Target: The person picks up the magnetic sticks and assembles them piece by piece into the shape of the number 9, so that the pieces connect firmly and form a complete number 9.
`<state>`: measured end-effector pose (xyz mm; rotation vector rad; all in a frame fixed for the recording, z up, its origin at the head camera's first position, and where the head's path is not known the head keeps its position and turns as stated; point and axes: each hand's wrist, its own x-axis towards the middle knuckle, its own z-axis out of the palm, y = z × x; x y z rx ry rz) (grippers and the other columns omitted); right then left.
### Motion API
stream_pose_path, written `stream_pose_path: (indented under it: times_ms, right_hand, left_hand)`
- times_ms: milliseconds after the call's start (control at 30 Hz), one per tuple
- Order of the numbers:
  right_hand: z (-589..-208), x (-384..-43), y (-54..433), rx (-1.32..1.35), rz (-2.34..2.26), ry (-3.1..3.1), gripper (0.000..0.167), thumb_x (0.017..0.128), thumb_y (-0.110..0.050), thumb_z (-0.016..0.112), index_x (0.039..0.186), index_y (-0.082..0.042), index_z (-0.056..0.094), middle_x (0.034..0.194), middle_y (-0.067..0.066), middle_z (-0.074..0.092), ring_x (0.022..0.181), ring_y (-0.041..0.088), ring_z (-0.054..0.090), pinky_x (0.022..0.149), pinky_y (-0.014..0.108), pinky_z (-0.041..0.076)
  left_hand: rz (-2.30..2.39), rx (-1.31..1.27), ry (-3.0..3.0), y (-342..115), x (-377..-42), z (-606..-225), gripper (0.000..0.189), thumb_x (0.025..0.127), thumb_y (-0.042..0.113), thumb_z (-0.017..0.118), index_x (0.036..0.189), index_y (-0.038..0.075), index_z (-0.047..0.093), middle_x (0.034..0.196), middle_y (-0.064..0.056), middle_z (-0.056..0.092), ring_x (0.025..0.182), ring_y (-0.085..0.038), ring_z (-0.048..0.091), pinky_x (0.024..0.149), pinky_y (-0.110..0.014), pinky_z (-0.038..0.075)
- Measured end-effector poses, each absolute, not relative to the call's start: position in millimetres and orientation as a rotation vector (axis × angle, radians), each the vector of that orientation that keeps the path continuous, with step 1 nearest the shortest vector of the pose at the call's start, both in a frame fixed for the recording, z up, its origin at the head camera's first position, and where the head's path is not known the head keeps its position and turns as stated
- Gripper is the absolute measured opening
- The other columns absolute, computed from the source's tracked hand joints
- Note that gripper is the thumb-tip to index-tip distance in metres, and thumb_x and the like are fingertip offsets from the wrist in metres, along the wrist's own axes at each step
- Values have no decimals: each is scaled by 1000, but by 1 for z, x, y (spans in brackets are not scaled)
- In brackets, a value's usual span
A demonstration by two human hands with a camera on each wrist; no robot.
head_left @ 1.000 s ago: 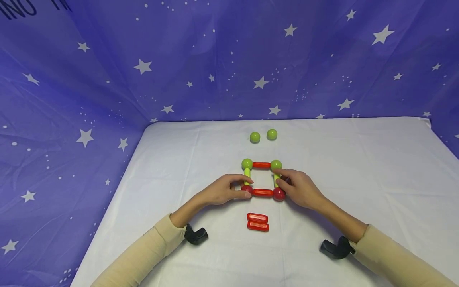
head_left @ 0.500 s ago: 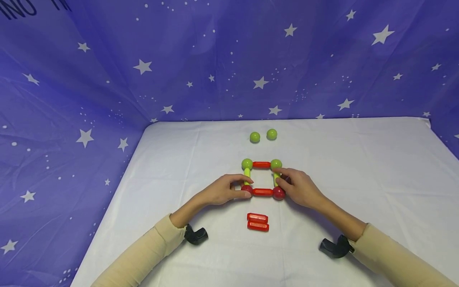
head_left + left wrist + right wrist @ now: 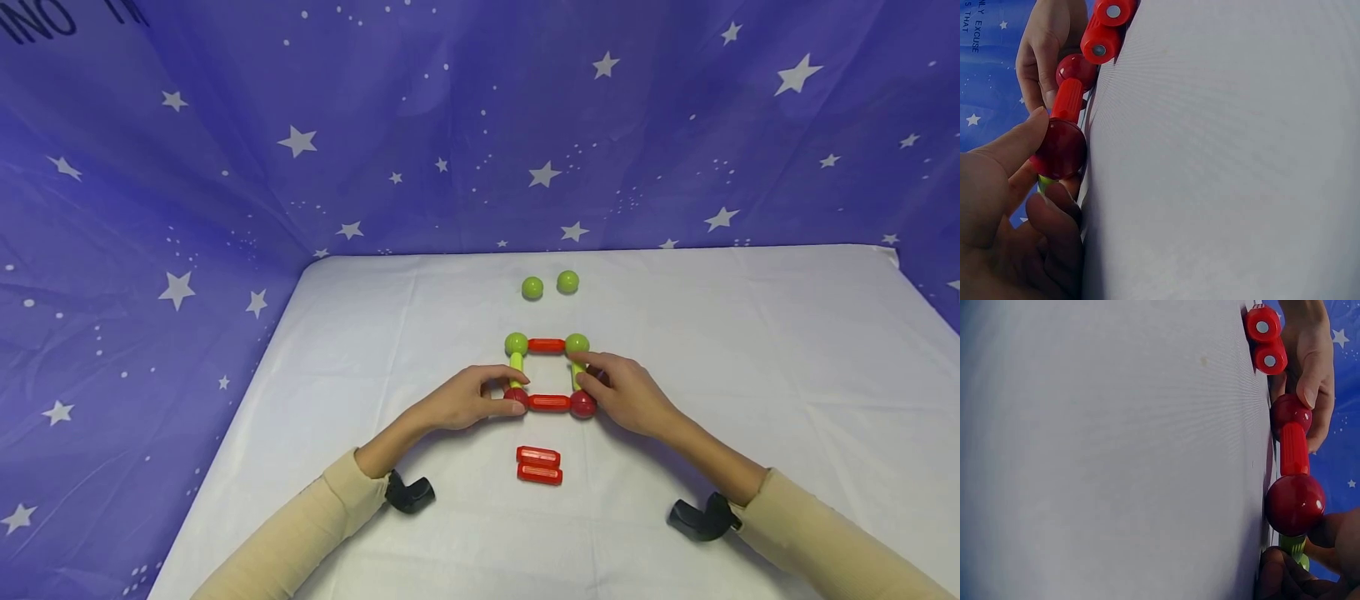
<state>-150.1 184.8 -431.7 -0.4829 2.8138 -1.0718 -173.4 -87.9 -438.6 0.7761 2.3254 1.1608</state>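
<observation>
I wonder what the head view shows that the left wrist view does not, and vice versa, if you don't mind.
Only the head view shows the two loose green balls, the far red rod and the sleeves. Only the left wrist view shows the pale round ends of the two loose red rods and the word "EXCUSE". Both share those rods, the left hand, the right hand, the red balls and the near red rod.

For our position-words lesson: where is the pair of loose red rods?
In the head view, the red rods lie on the white cloth, right of centre, directly below the ball-and-rod square.
</observation>
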Motion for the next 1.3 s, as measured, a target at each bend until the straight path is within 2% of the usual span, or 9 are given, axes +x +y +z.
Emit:
stream_pose_path:
  times_ms: [433, 767, 1000, 1167, 1300]
  right_hand:
    - [-429, -146, 189, -504, -1102, 2839, 35, 96, -13, 63, 131, -6, 63, 77, -3, 57, 70, 16, 50, 63, 32, 43]
    - [-400, -134, 199, -537, -1156, 2868, 31, 95, -10, 65, 126, -6, 66, 94, 1, 67, 77, 17, 58, 66, 34, 49]
    - [-392, -119, 192, -621, -1188, 2807, 31, 90, -8, 71, 121, -5, 68, 94, -4, 69, 77, 13, 59, 67, 31, 50]
    - [-395, -106, 183, -701, -1210, 2737, 29, 89, -10, 74, 117, -7, 70, 89, -9, 66, 75, 10, 58, 67, 28, 50]
    - [-401, -97, 176, -744, -1221, 2667, 28, 89, -11, 74, 116, -8, 70, 90, -10, 65, 76, 9, 57, 67, 27, 50]
  left_hand:
    - [1163, 774, 2320, -88, -173, -438, 41, 89, 35, 75, 126, 20, 65, 105, 5, 58, 76, -15, 49, 67, -27, 40]
    - [1150, 784, 2331, -88, -174, -439, 41, 89, 35, 75, 127, 21, 65, 105, 6, 58, 76, -15, 49, 67, -27, 40]
    - [1162, 782, 2328, -89, -174, -439, 41, 89, 35, 75, 127, 21, 65, 105, 6, 59, 73, -15, 47, 66, -27, 39]
    - [1165, 784, 2330, -88, -174, -440, 41, 89, 36, 75, 126, 21, 65, 104, 6, 59, 72, -14, 47, 65, -27, 39]
    - [1162, 783, 2332, -88, -174, -440, 42, 89, 36, 74, 127, 21, 65, 105, 6, 59, 72, -15, 47, 65, -27, 39]
